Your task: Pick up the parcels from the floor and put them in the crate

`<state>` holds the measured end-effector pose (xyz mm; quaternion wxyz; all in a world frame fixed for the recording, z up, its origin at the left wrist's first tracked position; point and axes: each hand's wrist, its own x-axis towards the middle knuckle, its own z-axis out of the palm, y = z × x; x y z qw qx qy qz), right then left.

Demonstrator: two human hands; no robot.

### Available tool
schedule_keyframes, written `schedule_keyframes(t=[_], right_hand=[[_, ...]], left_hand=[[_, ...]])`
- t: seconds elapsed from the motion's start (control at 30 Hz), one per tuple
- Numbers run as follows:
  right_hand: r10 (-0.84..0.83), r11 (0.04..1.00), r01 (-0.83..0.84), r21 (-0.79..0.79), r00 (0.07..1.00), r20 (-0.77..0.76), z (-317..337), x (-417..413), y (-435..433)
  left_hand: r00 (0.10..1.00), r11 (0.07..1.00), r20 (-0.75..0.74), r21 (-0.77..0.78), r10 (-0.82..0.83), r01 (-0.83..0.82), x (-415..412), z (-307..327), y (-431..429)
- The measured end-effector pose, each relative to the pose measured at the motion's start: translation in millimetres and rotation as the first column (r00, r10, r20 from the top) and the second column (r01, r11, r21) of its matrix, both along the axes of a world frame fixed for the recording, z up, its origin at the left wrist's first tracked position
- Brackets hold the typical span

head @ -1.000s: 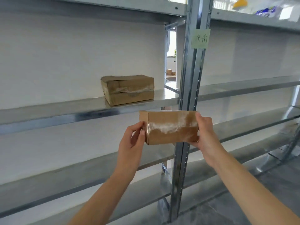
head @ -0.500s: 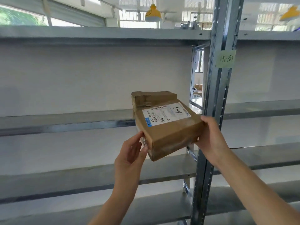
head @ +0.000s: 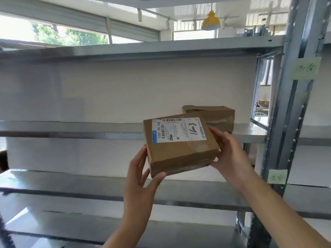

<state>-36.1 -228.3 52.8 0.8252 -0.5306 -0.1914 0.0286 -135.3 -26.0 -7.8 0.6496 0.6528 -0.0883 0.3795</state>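
- Head view: the left hand (head: 139, 178) cups the near left corner of a brown parcel (head: 180, 147), fingers loosely curled.
- The right hand (head: 231, 156) grips its right edge.
- Held tilted before a metal shelf (head: 89, 130), its white label (head: 179, 129) reads "530-D5 069".
- A second parcel (head: 215, 117) sits on the shelf behind.

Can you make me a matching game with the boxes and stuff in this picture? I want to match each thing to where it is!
Things:
1. parcel with the white label
2. taped brown parcel
3. yellow lamp
4. green note

Places:
A. stuck on the metal post
B. hanging from the ceiling
C. held between the left hand and right hand
D. resting on the shelf

Pairs: 1-C, 2-D, 3-B, 4-A
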Motion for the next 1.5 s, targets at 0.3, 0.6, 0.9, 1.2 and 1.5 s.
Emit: schedule_keyframes(t=[0.3, 0.6, 0.9, 1.2, 1.5], right_hand=[[0.213, 0.91, -0.23, -0.345, 0.973, -0.086, -4.7, 5.5, 107.3], [0.333, 0.875, -0.359, -0.324, 0.933, -0.135, -7.7, -12.4, 250.2], [0.547, 0.749, -0.58, -0.321, 0.814, -0.196, -44.4, -51.8, 405.8], [0.697, 0.589, -0.707, -0.391, 0.69, -0.197, -91.6, -79.2, 529.5], [0.762, 0.534, -0.714, -0.452, 0.638, -0.107, -119.7, -38.9, 665.1]], left_hand=[[0.986, 0.99, 0.089, 0.007, 0.142, -0.143, -29.5, 5.8, 101.6], [0.964, 0.963, 0.052, -0.074, 0.262, -0.258, -72.3, 6.2, 222.0], [0.814, 0.749, -0.11, -0.339, 0.57, -0.569, -132.7, -28.3, 359.2], [0.681, 0.629, -0.284, -0.263, 0.674, -0.732, -159.8, -62.8, 439.5], [0.563, 0.496, -0.365, -0.268, 0.741, -0.826, -145.3, -77.5, 533.8]])
